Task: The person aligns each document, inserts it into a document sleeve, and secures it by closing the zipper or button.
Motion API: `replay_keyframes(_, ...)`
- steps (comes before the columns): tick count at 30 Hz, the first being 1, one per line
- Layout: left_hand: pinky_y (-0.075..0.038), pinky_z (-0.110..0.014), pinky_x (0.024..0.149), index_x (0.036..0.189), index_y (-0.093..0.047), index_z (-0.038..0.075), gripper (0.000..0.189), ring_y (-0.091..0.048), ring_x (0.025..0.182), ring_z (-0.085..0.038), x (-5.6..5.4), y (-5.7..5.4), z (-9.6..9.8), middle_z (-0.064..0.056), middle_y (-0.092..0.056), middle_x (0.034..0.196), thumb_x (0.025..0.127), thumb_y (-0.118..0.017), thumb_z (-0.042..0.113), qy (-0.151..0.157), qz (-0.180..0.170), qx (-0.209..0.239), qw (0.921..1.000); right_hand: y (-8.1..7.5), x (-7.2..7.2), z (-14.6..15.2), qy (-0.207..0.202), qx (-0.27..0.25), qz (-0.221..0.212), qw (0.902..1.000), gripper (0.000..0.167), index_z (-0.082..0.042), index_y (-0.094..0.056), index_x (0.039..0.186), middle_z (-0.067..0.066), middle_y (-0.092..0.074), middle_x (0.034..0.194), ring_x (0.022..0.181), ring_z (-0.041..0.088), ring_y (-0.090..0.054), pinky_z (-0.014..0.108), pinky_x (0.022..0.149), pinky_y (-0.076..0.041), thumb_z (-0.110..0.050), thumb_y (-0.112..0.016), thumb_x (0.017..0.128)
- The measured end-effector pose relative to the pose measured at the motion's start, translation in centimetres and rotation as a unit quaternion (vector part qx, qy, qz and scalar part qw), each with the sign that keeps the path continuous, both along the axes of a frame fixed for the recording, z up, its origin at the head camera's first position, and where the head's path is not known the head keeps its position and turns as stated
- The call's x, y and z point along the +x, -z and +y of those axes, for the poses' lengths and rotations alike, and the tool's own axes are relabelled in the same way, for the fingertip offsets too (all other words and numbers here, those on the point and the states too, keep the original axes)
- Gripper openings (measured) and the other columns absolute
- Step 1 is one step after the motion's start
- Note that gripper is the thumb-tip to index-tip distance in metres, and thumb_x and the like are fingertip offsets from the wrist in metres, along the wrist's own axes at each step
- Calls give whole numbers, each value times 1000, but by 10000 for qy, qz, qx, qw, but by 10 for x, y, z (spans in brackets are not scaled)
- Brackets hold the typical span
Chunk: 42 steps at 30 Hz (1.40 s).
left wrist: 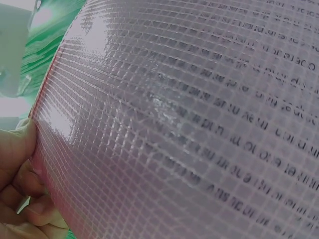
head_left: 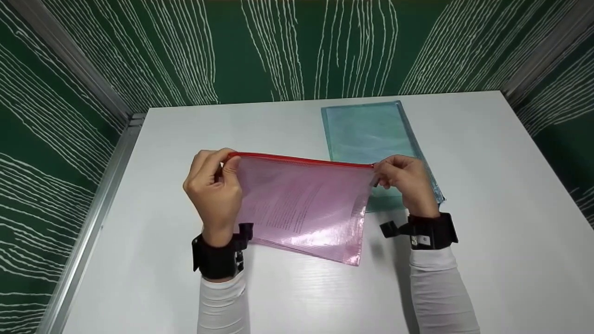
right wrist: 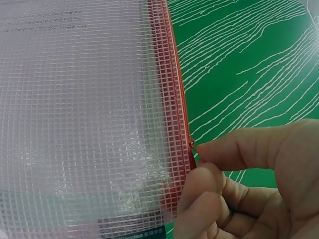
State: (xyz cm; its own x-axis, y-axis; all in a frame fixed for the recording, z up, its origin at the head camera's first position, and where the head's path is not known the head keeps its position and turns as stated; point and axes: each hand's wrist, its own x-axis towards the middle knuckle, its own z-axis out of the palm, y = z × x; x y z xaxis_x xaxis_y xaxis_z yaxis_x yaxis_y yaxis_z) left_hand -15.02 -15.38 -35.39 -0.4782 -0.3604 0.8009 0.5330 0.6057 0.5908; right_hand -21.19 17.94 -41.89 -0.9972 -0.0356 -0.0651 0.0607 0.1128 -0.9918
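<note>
A pink mesh zipper pouch with a red zipper along its top edge is held up above the white table. Printed text shows through it, clearest in the left wrist view. My left hand pinches the pouch's top left corner between thumb and fingers. At the top right corner my right hand pinches the zipper end. The right wrist view shows its thumb and finger at the small zipper pull, with the other fingers curled by the pouch's edge. A dark label shows low on the pouch.
A teal zipper pouch lies flat on the white table at the back, partly covered from view by the pink pouch and right hand. Green walls with white lines stand behind and at both sides. Black straps with cameras circle both wrists.
</note>
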Motion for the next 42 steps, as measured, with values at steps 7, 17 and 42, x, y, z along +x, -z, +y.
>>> replay_keyframes(7,-33,-19,51,78,-70,2,8,-44,58,-9,0,0,1,-6,-58,69,74,-75,8,35,11,37,10000,1,-1,1,57,-37,-81,9999,14,8,-62,85,6,-60,65,56,20,-54,26,50,-43,-5,-57,85)
replay_keyframes(17,-32,-22,50,78,-71,3,10,-42,58,-9,1,1,-2,-6,-57,69,76,-74,12,13,8,75,10000,1,-1,5,243,88,-212,9994,17,9,-62,87,2,-57,63,55,16,-51,27,52,-43,-7,-58,84)
replay_keyframes(42,-32,-22,50,80,-71,4,11,-42,57,-9,2,2,-4,-5,-58,70,77,-73,15,-34,-12,78,10000,4,-3,8,453,173,-318,9983,20,6,-64,89,4,-58,65,56,17,-52,30,55,-45,-13,-60,85)
